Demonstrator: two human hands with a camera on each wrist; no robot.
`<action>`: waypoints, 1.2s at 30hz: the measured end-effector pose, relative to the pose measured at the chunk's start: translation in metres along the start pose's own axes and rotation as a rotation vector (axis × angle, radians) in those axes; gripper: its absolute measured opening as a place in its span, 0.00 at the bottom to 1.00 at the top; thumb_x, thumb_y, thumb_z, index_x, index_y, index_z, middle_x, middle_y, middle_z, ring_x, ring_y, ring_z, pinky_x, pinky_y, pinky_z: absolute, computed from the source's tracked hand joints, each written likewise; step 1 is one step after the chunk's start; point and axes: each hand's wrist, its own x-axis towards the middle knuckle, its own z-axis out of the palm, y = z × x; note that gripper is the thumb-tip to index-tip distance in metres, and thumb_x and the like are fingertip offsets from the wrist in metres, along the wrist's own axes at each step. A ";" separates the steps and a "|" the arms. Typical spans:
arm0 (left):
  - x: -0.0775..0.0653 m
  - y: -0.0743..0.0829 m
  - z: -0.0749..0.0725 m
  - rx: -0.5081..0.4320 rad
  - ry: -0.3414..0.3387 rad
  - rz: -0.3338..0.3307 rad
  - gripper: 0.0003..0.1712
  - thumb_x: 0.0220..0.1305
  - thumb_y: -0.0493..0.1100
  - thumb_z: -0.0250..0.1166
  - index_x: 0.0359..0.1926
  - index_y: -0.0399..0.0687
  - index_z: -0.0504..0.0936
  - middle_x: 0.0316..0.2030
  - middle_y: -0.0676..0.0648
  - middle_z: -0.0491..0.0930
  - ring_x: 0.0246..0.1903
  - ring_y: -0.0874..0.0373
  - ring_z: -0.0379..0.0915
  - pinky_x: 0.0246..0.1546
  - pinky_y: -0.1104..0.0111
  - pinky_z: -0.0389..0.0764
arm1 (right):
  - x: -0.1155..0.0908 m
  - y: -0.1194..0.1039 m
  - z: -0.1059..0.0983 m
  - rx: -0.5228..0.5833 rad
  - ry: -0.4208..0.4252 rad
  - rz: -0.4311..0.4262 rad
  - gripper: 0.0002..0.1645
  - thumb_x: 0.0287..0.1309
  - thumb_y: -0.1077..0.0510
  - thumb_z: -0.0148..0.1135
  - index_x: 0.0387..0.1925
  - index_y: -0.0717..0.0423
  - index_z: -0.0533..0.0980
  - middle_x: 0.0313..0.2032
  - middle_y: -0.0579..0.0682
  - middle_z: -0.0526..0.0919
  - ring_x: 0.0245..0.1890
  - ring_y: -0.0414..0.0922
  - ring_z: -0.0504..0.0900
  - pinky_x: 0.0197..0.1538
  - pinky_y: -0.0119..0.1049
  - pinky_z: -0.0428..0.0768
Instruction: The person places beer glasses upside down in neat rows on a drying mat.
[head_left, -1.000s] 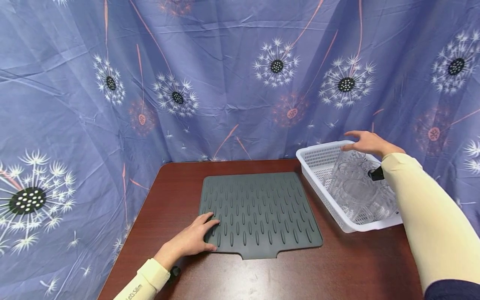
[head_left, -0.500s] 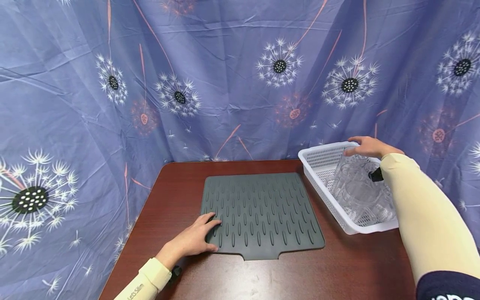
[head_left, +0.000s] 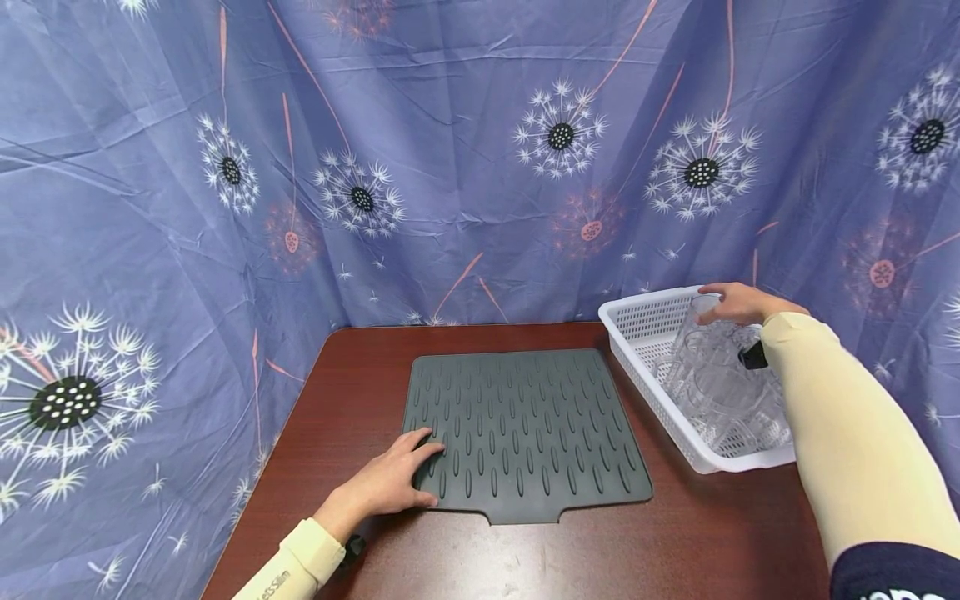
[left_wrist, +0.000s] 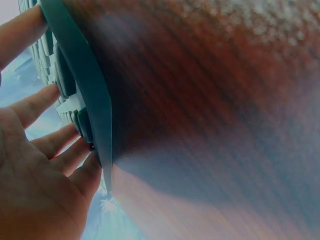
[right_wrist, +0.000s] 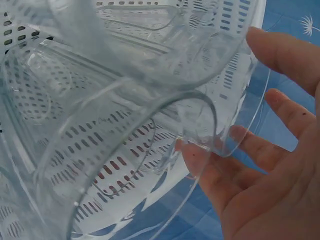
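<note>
My left hand (head_left: 390,479) rests at the front left corner of a dark grey ridged drying mat (head_left: 528,429), its fingers spread. In the left wrist view, the fingertips (left_wrist: 52,92) meet the ridged side of the mat (left_wrist: 92,80). At the far end of a white basket, my right hand (head_left: 738,304) reaches down to a clear cup (head_left: 686,329). The right wrist view has its thumb and fingers apart beside the clear cup (right_wrist: 235,100), fingertips at its wall. Firm contact there is hard to tell through the see-through walls.
The white perforated basket (head_left: 660,408) stands right of the mat and holds several clear cups (head_left: 723,392) heaped together. All of this is on a reddish-brown table (head_left: 360,375). A blue curtain (head_left: 450,167) with a dandelion print hangs behind and along the left.
My right hand has come down lower, to the cup at the basket's far end. The left hand keeps its place on the mat. The head view has shifted slightly.
</note>
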 end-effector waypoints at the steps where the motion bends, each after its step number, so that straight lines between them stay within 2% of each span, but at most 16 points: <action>1: 0.000 0.000 0.000 0.002 -0.001 -0.002 0.44 0.55 0.57 0.76 0.71 0.54 0.71 0.75 0.40 0.58 0.75 0.40 0.54 0.59 0.42 0.73 | 0.000 0.001 0.001 0.001 -0.002 0.000 0.48 0.61 0.51 0.67 0.70 0.74 0.56 0.62 0.83 0.62 0.45 0.62 0.77 0.37 0.47 0.81; 5: -0.001 0.000 -0.001 0.005 -0.007 -0.011 0.44 0.55 0.57 0.76 0.71 0.55 0.70 0.76 0.41 0.57 0.75 0.41 0.53 0.60 0.42 0.73 | 0.003 0.004 0.002 -0.025 -0.002 -0.009 0.48 0.60 0.52 0.68 0.70 0.74 0.56 0.61 0.83 0.63 0.43 0.60 0.78 0.36 0.46 0.81; 9: -0.002 0.000 -0.002 0.000 -0.015 -0.015 0.44 0.56 0.57 0.76 0.71 0.55 0.70 0.76 0.40 0.56 0.75 0.41 0.53 0.59 0.42 0.74 | 0.004 0.005 0.002 -0.054 0.003 -0.014 0.48 0.60 0.51 0.68 0.70 0.74 0.57 0.61 0.84 0.63 0.47 0.67 0.78 0.38 0.48 0.82; 13: -0.002 0.000 -0.002 -0.005 -0.022 -0.016 0.44 0.56 0.57 0.75 0.72 0.56 0.69 0.76 0.40 0.56 0.75 0.40 0.53 0.59 0.42 0.74 | 0.005 0.006 0.003 -0.072 0.015 -0.020 0.48 0.59 0.51 0.68 0.69 0.74 0.58 0.59 0.84 0.66 0.49 0.67 0.77 0.38 0.47 0.81; 16: -0.002 0.000 -0.002 -0.007 -0.025 -0.018 0.44 0.56 0.57 0.75 0.72 0.56 0.69 0.76 0.41 0.55 0.75 0.41 0.52 0.59 0.42 0.73 | 0.004 0.006 0.003 -0.098 0.040 -0.038 0.47 0.58 0.51 0.69 0.68 0.75 0.61 0.56 0.82 0.70 0.48 0.67 0.78 0.40 0.50 0.81; 21: -0.002 0.001 -0.003 -0.006 -0.027 -0.020 0.44 0.56 0.58 0.75 0.72 0.56 0.70 0.76 0.41 0.56 0.75 0.41 0.52 0.59 0.42 0.74 | 0.001 0.005 0.003 -0.142 0.074 -0.060 0.45 0.58 0.51 0.70 0.65 0.76 0.63 0.54 0.82 0.72 0.51 0.72 0.76 0.49 0.62 0.77; 27: -0.001 0.000 -0.001 0.000 -0.016 -0.010 0.45 0.55 0.58 0.76 0.71 0.55 0.70 0.76 0.40 0.57 0.75 0.40 0.53 0.59 0.43 0.74 | -0.002 0.004 0.002 -0.146 0.112 -0.070 0.44 0.58 0.52 0.69 0.65 0.75 0.63 0.50 0.80 0.75 0.50 0.71 0.77 0.49 0.61 0.77; 36: 0.000 -0.001 0.000 0.014 -0.017 -0.012 0.45 0.55 0.58 0.76 0.71 0.55 0.70 0.76 0.41 0.56 0.75 0.41 0.53 0.60 0.44 0.74 | -0.003 -0.005 -0.007 -0.095 0.128 -0.042 0.44 0.64 0.50 0.65 0.70 0.72 0.60 0.60 0.83 0.67 0.58 0.76 0.69 0.55 0.69 0.71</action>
